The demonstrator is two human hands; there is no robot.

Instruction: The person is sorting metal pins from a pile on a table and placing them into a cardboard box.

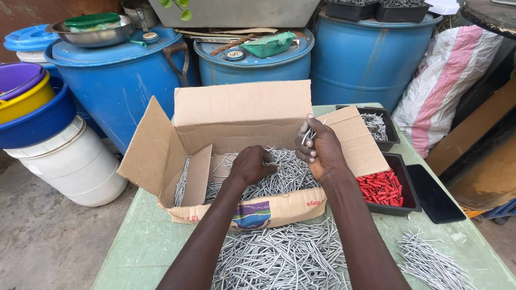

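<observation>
Open cardboard box (236,115) on green table (140,241) heaped with thin silvery nails (279,174), left hand (251,165) fingers curled into heap, right hand (320,147) pinching a few nails, black tray (403,188) of red plastic plugs (380,188), loose nails in front

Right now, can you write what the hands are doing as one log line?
left hand: reaching into nails in cardboard box | right hand: holding few nails above box | table: loose nail pile

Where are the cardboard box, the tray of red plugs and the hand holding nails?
cardboard box (242,104): head view, on its raised back flap.
tray of red plugs (404,180): head view, on its black right rim.
right hand (320,150): head view, on the back of the hand, which grips a few nails (307,134).
</observation>
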